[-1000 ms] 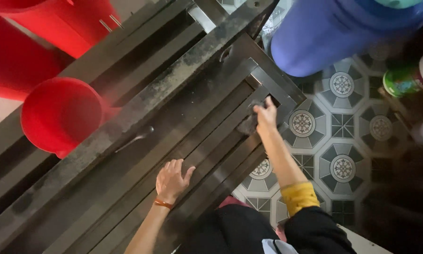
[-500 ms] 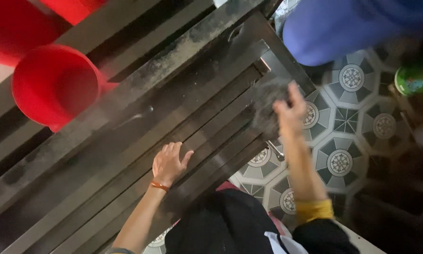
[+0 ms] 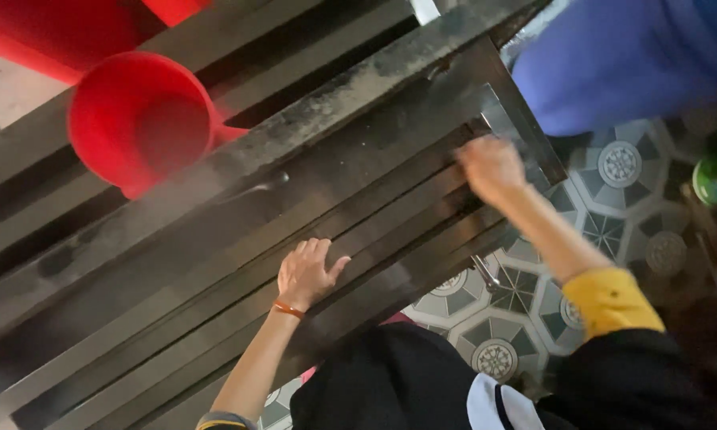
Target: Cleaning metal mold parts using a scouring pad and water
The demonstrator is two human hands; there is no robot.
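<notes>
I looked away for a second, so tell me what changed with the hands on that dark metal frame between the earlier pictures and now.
The right hand slid along the slats of the dark metal frame, from near its corner back toward the person; it is blurred, so whether it holds a cloth cannot be told. The left hand stayed flat on the slats, fingers spread. The red scoop and blue barrel kept their places.

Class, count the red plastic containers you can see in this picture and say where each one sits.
2. A round red plastic scoop rests on the dark metal frame at upper left; part of a larger red plastic tub shows along the top-left edge. Others may lie outside the picture.
</notes>
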